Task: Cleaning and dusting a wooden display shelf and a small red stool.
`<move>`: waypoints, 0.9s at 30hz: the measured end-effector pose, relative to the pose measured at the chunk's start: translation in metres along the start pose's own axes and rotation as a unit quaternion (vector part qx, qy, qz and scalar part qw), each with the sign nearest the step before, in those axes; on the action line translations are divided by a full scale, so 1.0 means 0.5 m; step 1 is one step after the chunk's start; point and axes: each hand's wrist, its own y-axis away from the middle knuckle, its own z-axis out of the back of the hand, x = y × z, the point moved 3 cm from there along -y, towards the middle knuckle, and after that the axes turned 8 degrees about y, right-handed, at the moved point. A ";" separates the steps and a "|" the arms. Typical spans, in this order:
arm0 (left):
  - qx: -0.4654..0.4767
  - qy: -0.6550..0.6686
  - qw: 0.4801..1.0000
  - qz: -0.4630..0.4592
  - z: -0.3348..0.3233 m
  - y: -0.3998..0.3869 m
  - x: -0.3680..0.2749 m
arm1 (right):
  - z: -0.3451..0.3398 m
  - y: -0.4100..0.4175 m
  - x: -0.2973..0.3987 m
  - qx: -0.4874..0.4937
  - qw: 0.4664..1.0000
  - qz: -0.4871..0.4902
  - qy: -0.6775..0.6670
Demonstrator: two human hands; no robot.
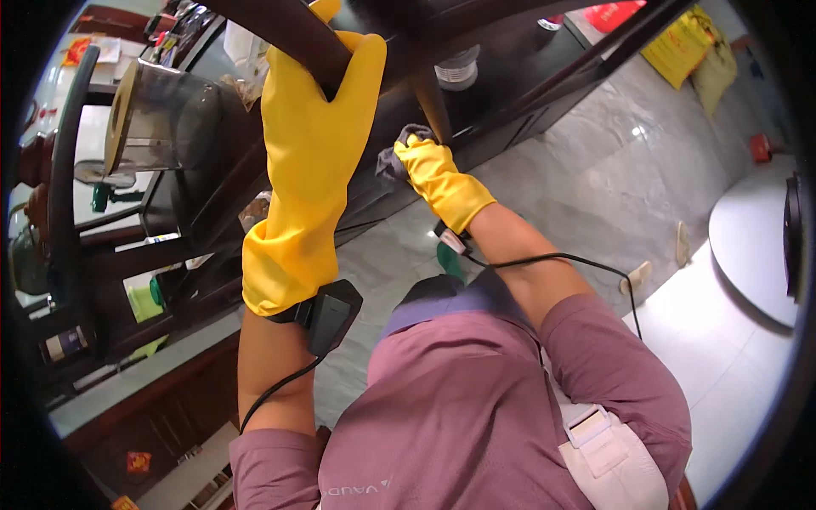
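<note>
Both my hands wear yellow rubber gloves. My left hand [322, 102] is wrapped around a dark wooden bar [287, 32] at the top, with the thumb on its right side and some fingertips showing beyond it. Lower and to the right, my right hand [427, 166] grips a crumpled dark cloth [394, 159] beside the lower end of a slanting dark wooden leg [428, 105]. Whether the cloth touches the leg is unclear. Each wrist bears a black device with a cable.
A dark shelf or cabinet [510, 95] holds a clear ribbed container [457, 70]. At the left stands a transparent bin [166, 118] among dark wooden frames. Yellow bags [679, 44] lie at the upper right, near a round white table [752, 242]. Slippers [636, 277] rest on the tiled floor.
</note>
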 end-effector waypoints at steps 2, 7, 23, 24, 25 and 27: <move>0.029 -0.065 0.996 0.053 0.018 0.004 0.003 | 0.018 0.049 -0.025 0.033 0.949 0.179 0.258; -0.007 -0.092 0.995 -0.048 0.008 0.000 0.026 | 0.252 0.171 -0.130 -0.075 0.957 0.129 0.250; -0.180 -0.230 0.953 -0.075 -0.035 0.010 -0.017 | 0.600 0.359 -0.300 -0.078 0.898 -0.031 -0.431; -0.188 -0.266 0.939 -0.114 -0.035 0.007 -0.012 | 0.630 0.356 -0.280 -0.082 0.901 -0.013 -0.425; -0.192 -0.262 0.943 -0.077 -0.030 0.010 0.013 | 0.662 0.351 -0.265 -0.091 0.895 0.007 -0.437; -0.199 -0.275 0.940 -0.036 -0.043 0.015 0.030 | 0.711 0.337 -0.297 -0.084 0.889 0.009 -0.449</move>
